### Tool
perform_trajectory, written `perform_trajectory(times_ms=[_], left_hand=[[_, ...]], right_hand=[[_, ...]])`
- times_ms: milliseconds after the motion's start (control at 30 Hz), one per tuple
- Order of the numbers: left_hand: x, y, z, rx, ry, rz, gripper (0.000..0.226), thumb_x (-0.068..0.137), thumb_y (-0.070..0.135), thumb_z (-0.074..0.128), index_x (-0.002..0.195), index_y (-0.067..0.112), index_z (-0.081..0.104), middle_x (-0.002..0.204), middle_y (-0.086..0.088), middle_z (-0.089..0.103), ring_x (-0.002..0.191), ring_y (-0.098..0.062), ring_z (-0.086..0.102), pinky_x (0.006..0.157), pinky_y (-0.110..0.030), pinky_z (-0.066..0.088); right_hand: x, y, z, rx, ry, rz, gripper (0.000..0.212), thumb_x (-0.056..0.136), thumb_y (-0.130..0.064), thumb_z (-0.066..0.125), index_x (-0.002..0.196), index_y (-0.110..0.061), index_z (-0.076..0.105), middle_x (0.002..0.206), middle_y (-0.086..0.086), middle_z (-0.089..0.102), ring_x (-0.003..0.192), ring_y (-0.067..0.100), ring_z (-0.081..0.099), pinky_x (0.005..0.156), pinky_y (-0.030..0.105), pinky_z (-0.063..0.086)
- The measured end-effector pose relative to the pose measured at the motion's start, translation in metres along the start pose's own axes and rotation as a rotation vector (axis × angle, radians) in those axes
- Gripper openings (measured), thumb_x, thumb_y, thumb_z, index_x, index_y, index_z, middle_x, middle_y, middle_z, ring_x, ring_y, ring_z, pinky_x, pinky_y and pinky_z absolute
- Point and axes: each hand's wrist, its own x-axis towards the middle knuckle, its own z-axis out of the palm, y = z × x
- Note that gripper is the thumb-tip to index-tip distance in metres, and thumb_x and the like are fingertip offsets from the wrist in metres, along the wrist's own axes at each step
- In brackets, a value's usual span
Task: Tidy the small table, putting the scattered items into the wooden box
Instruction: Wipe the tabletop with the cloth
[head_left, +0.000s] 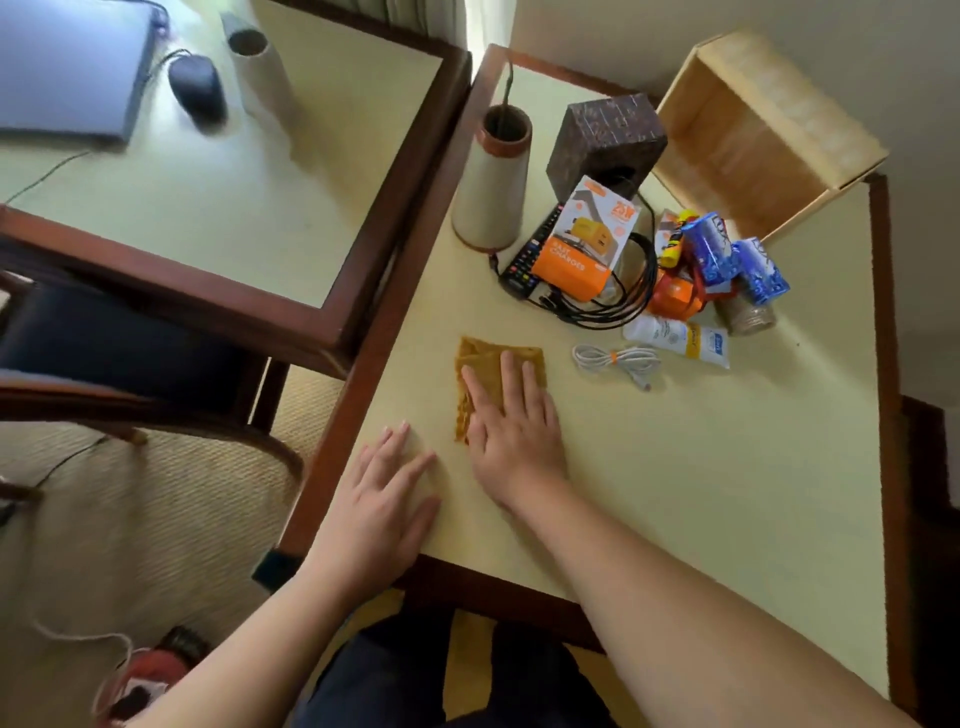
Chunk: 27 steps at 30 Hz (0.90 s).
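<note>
In the head view, the task looks barely begun: the wooden box (763, 135) stands at the far right corner of the small table (675, 493), tipped on its side with its opening facing the camera, and as far as can be seen it holds nothing. Everything that should go into it lies outside it, gathered in a cluster in front of the box. That cluster has an orange charger pack (587, 239) leaning over a black remote (524, 260), a tangle of black cables (618, 301), two blue rolls (737, 257), a small orange item (675, 296), a jar (748, 317) under the rolls, a white tube (675, 338) and a coiled white cable (618, 361) nearest the hands. A cone-shaped vase (491, 176) and a dark block (605, 145) stand at the far side; whether these count as clutter cannot be told. The right hand (514, 431) lies flat on a folded yellow cloth (493, 369) near the middle of the table, fingers straight and slightly spread, pressing on it and not gripping it. The left hand (389, 504) rests palm down on the bare top at the near left edge, fingers apart, holding nothing. I judge the cloth to be the item in hand, with every other piece left to move to the box.
</note>
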Motion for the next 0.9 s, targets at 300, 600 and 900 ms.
perform_trajectory(times_ms=[300, 600, 900], left_hand=[[-0.014, -0.013, -0.058, -0.394, 0.424, -0.25, 0.023, 0.101, 0.011, 0.061, 0.121, 0.017, 0.07, 0.115, 0.005, 0.07, 0.106, -0.007, 0.067, 0.09, -0.037, 0.059], [0.007, -0.039, -0.107, -0.422, 0.404, -0.405, 0.025, 0.104, 0.026, 0.059, 0.128, 0.029, 0.065, 0.121, 0.013, 0.069, 0.111, -0.008, 0.066, 0.094, -0.042, 0.06], [0.032, -0.017, -0.106, -0.387, 0.346, -0.35, 0.028, 0.103, 0.03, 0.058, 0.131, 0.032, 0.062, 0.114, 0.029, 0.059, 0.117, -0.008, 0.059, 0.102, -0.046, 0.053]], right_hand=[[0.003, -0.045, 0.006, -0.2, -0.175, -0.618, 0.06, 0.105, -0.049, 0.016, 0.163, -0.048, 0.0, 0.173, 0.005, -0.019, 0.158, 0.03, -0.022, 0.128, 0.05, -0.01], [0.059, -0.045, -0.012, -0.102, -0.052, -0.171, 0.058, 0.105, -0.049, 0.014, 0.161, -0.053, -0.002, 0.174, -0.001, -0.018, 0.159, 0.025, -0.019, 0.129, 0.048, -0.008], [-0.014, -0.053, -0.001, -0.277, -0.246, -0.776, 0.051, 0.109, -0.054, 0.01, 0.157, -0.06, -0.009, 0.168, -0.01, -0.031, 0.153, 0.016, -0.034, 0.119, 0.037, -0.029]])
